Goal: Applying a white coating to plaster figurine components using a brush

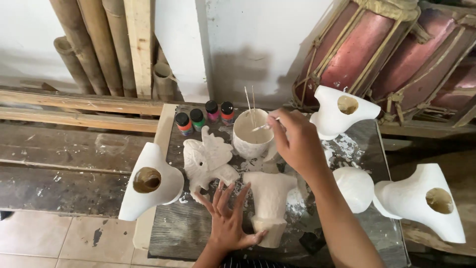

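1. Right hand (297, 141): from the head camera we see our fingers pinching a thin brush (262, 127), its tip dipped into the white cup (250, 136), where two more thin sticks (251, 104) stand.
2. Left hand (229, 221) lies flat with fingers spread on the dark table (183, 228), its thumb touching the base of the white horned figure (269, 206) lying in front of us; it steadies the figure without gripping it.
3. As far as we can judge, the white coat looks done on this figure, on the elephant-head piece (208, 159) beside it and on the round ball (354, 187) to the right.
4. Three white hollow shapes (148, 181) sit around the table's edges, likewise white all over.
5. Four small paint bottles (204, 118) stand capped behind the elephant head, and we see no colour on any piece, so colouring seems left.
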